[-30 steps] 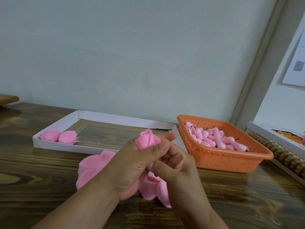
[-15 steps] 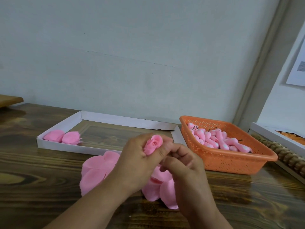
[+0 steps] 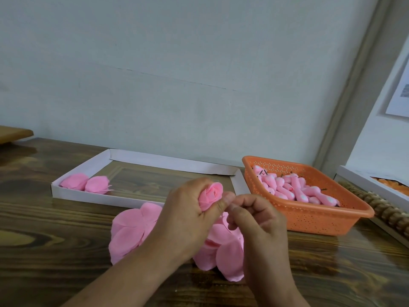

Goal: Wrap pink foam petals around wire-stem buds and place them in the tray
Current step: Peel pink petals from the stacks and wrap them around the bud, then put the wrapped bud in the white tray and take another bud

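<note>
My left hand grips a pink foam rose bud wrapped in petals, its rolled top poking out above my thumb. My right hand is right beside it with curled fingers, fingertips near the bud's lower side; whether it pinches a petal or the stem is hidden. Loose pink foam petals lie on the table under both hands. A white shallow tray behind them holds two finished pink buds at its left end.
An orange perforated basket at the right holds several pink wire-stem buds. Further right are a wooden beaded strip and another white tray. The wall runs close behind the table.
Both hands lowered slightly with the bud, and the petals are now wrapped tighter, showing a rolled rose top. My right hand shifted a little away from the bud.
</note>
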Motion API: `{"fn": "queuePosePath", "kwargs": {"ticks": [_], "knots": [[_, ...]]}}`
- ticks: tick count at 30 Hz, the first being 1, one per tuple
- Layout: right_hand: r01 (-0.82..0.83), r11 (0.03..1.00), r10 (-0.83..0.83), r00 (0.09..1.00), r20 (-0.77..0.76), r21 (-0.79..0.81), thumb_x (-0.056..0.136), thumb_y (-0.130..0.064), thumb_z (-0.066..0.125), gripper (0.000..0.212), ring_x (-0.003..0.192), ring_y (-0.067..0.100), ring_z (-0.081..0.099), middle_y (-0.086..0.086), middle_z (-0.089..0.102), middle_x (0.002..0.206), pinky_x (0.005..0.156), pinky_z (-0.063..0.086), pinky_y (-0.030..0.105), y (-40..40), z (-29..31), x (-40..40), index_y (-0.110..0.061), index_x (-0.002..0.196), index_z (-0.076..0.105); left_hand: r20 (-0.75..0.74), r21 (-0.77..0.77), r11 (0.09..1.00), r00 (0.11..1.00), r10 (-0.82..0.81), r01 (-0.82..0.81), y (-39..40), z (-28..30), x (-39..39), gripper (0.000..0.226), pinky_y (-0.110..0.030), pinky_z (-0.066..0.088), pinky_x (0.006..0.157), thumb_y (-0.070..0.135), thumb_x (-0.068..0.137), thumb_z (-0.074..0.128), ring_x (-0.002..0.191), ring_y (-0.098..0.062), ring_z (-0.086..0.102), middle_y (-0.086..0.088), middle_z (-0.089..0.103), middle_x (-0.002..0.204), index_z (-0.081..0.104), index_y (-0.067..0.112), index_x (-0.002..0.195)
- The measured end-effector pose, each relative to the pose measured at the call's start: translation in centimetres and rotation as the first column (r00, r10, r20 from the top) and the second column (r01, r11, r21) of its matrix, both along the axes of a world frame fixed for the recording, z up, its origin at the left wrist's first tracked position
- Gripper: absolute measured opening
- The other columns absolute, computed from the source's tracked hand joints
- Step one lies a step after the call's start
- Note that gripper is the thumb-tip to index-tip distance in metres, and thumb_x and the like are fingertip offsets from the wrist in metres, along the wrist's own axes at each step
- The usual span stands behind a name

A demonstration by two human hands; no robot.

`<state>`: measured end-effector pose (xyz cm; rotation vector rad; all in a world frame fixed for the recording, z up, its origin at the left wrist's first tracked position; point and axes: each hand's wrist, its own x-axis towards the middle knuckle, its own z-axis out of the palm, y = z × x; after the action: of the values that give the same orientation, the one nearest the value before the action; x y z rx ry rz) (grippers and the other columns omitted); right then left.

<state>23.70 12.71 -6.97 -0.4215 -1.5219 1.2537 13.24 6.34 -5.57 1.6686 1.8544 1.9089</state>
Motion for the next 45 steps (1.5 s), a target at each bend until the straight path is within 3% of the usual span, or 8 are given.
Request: {"fn": "queuePosePath", "kwargs": {"ticks": [4, 8, 13, 19, 24, 34, 40, 45], "knots": [[0.037, 0.998, -0.037, 0.999, 0.009, 0.042, 0.066, -0.016, 0.063, 0.010, 0.055, 0.008, 0.054, 0.002, 0.062, 0.060, 0.053, 0.043, 0.017, 0.0, -0.1, -0.1, -0.007, 0.069, 0.065, 0.047, -0.018, 1.000, 0.999, 0.017, -0.017, -0.1, 0.2, 0.0, 0.041, -0.009, 0.037, 0.051, 0.067, 0.067, 0.042, 0.053, 0.003, 0.047, 0.020, 0.051, 0.053, 0.045, 0.027, 0.058], [0.079, 0.992, -0.082, 0.996, 0.031, 0.103, 0.071, -0.014, 0.064, 0.004, 0.055, 0.007, 0.055, 0.002, 0.063, 0.061, 0.052, 0.044, 0.016, 0.1, -0.1, 0.0, -0.012, 0.067, 0.066, 0.335, -0.065, 0.997, 0.942, -0.016, 0.040, 0.0, 0.8, -0.3, 0.053, -0.010, 0.040, 0.045, 0.065, 0.075, 0.041, 0.043, -0.005, 0.040, 0.006, 0.041, 0.046, 0.044, 0.017, 0.053], [0.119, 0.986, -0.123, 0.992, 0.033, 0.115, 0.079, 0.000, 0.067, 0.016, 0.054, 0.006, 0.055, 0.002, 0.064, 0.062, 0.051, 0.044, 0.016, 0.9, -0.3, 0.2, -0.012, 0.068, 0.067, 0.778, 0.022, 0.969, 0.604, -0.172, 0.248, 0.7, 1.4, -1.3, 0.046, -0.021, 0.041, 0.040, 0.043, 0.095, 0.048, 0.039, -0.013, 0.031, 0.001, 0.037, 0.046, 0.044, 0.016, 0.059], [0.145, 0.983, -0.149, 0.988, 0.028, 0.111, 0.078, 0.005, 0.063, 0.019, 0.054, 0.006, 0.054, 0.002, 0.064, 0.062, 0.050, 0.044, 0.016, 1.8, -0.8, 0.2, -0.011, 0.068, 0.066, 0.922, 0.046, 0.930, 0.343, -0.180, 0.365, 1.3, 2.2, -3.9, 0.050, -0.026, 0.054, 0.050, 0.046, 0.090, 0.056, 0.033, -0.010, 0.039, 0.003, 0.041, 0.044, 0.048, 0.017, 0.051], [0.145, 0.986, -0.144, 0.989, -0.009, 0.082, 0.079, 0.007, 0.064, 0.024, 0.051, 0.005, 0.052, 0.002, 0.063, 0.060, 0.048, 0.043, 0.015, 2.4, -1.1, 0.2, -0.014, 0.067, 0.068, 0.917, -0.080, 0.948, 0.396, -0.052, 0.309, 0.9, 2.8, -8.3, 0.047, -0.028, 0.049, 0.057, 0.051, 0.088, 0.058, 0.031, -0.011, 0.037, 0.003, 0.041, 0.043, 0.045, 0.017, 0.057], [0.139, 0.981, -0.136, 0.990, -0.028, 0.134, 0.078, 0.010, 0.064, 0.035, 0.049, 0.005, 0.051, 0.002, 0.063, 0.060, 0.048, 0.043, 0.014, 2.7, -1.2, -0.2, -0.024, 0.071, 0.070, 0.814, -0.275, 0.961, 0.538, 0.220, 0.024, -1.0, 3.9, -18.4, 0.022, -0.036, 0.049, 0.065, 0.018, 0.092, 0.052, 0.052, -0.018, 0.041, -0.007, 0.046, 0.058, 0.049, 0.010, 0.072], [0.129, 0.981, -0.130, 0.992, -0.007, 0.145, 0.078, 0.009, 0.064, 0.034, 0.049, 0.005, 0.051, 0.001, 0.063, 0.059, 0.049, 0.043, 0.013, 2.7, -1.2, -0.1, -0.025, 0.072, 0.070, 0.428, -0.559, 0.805, 0.762, 0.486, -0.200, -0.4, 3.7, -19.9, 0.025, -0.029, 0.037, 0.065, 0.018, 0.096, 0.042, 0.064, -0.020, 0.044, -0.007, 0.045, 0.067, 0.046, 0.011, 0.073], [0.130, 0.980, -0.135, 0.991, 0.020, 0.153, 0.077, 0.009, 0.065, 0.036, 0.050, 0.005, 0.052, 0.001, 0.065, 0.065, 0.048, 0.043, 0.015, 2.7, -1.2, -0.1, -0.026, 0.073, 0.070, 0.078, -0.712, 0.629, 0.855, 0.512, -0.312, -0.6, 2.9, -20.0, 0.035, -0.031, 0.032, 0.073, 0.019, 0.097, 0.036, 0.067, -0.020, 0.038, -0.007, 0.042, 0.071, 0.040, 0.010, 0.063]]}}
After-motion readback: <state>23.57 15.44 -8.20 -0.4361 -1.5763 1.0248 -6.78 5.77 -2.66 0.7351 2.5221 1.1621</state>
